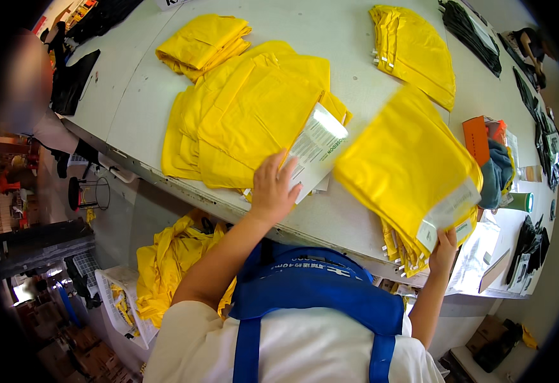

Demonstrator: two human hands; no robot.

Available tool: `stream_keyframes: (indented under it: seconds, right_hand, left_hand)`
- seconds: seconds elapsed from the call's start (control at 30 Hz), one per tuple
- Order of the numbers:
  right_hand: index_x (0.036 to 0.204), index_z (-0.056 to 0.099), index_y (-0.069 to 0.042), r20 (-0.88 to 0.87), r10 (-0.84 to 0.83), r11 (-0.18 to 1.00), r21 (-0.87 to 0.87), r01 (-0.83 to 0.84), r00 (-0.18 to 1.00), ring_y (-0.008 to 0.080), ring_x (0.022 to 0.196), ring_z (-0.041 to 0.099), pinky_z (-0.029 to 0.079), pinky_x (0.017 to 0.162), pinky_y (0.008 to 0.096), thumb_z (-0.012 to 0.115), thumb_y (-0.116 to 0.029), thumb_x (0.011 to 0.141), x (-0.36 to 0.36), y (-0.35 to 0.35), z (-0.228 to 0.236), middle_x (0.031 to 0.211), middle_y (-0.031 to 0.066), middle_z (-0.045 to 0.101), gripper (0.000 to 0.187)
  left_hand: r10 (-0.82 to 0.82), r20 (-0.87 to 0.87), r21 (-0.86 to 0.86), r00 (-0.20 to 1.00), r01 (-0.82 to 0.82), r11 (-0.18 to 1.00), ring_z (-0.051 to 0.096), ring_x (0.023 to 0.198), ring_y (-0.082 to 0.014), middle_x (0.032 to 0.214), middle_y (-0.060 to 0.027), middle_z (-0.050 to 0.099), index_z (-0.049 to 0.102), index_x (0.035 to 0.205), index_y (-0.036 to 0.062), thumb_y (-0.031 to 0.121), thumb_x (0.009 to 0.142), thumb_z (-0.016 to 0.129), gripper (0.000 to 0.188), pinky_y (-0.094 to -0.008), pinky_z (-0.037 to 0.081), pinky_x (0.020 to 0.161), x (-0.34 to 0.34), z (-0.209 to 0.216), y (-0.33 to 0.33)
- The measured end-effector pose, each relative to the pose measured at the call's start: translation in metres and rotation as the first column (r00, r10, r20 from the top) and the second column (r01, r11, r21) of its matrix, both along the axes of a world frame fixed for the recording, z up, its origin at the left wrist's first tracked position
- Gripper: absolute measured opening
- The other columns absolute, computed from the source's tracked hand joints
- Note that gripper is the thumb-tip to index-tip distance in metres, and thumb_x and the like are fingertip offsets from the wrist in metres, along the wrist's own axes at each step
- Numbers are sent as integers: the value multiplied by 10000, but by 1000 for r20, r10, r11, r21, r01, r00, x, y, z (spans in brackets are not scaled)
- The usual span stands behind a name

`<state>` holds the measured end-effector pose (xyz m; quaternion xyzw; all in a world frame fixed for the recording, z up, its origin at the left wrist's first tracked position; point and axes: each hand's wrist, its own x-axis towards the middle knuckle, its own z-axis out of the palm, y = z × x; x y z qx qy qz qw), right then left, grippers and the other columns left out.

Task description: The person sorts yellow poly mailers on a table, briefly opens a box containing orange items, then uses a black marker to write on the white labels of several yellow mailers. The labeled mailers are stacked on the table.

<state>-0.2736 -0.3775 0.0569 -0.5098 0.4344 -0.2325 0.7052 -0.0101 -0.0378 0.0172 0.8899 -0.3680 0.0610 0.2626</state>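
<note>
My right hand (443,250) grips the lower corner of a folded yellow fabric piece (407,153) with a white printed card (448,214) lying along its edge. The raised piece is slightly blurred. Beneath it shows a stack of folded yellow pieces (402,249) with small white tags. My left hand (273,191), fingers spread, rests at the edge of another white printed card (318,150). That card lies on the right side of a broad pile of folded yellow fabric (247,115) on the table.
On the pale table (350,57) lie a small folded yellow bundle (203,41), a fanned yellow stack (420,54) and black folded items (474,38). An orange box (476,137) and a dark teal cloth (496,169) sit at right. Below the near edge is crumpled yellow fabric (171,268). Someone stands far left.
</note>
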Motion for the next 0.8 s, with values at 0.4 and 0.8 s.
stream_keyframes:
  seconds: [0.4, 0.8]
  right_hand:
    - [1205, 521, -19, -139, 546, 795, -225, -563, 826, 154, 919, 585, 485, 791, 281, 577, -140, 895, 126, 118, -63, 1034, 102, 600, 338]
    - [1180, 502, 28, -341, 450, 731, -391, -560, 825, 151, 811, 544, 460, 716, 289, 624, -243, 875, 221, 166, -32, 928, 84, 577, 426]
  left_hand:
    - [-192, -194, 271, 962, 241, 932, 384, 1266, -342, 1388, -134, 402, 431, 1323, 123, 180, 751, 677, 624, -454, 326, 1022, 36, 3, 29]
    - [51, -399, -156, 916, -123, 980, 588, 1013, -318, 1073, -159, 633, 626, 1076, 28, 58, 821, 597, 259, -388, 469, 869, 69, 49, 34]
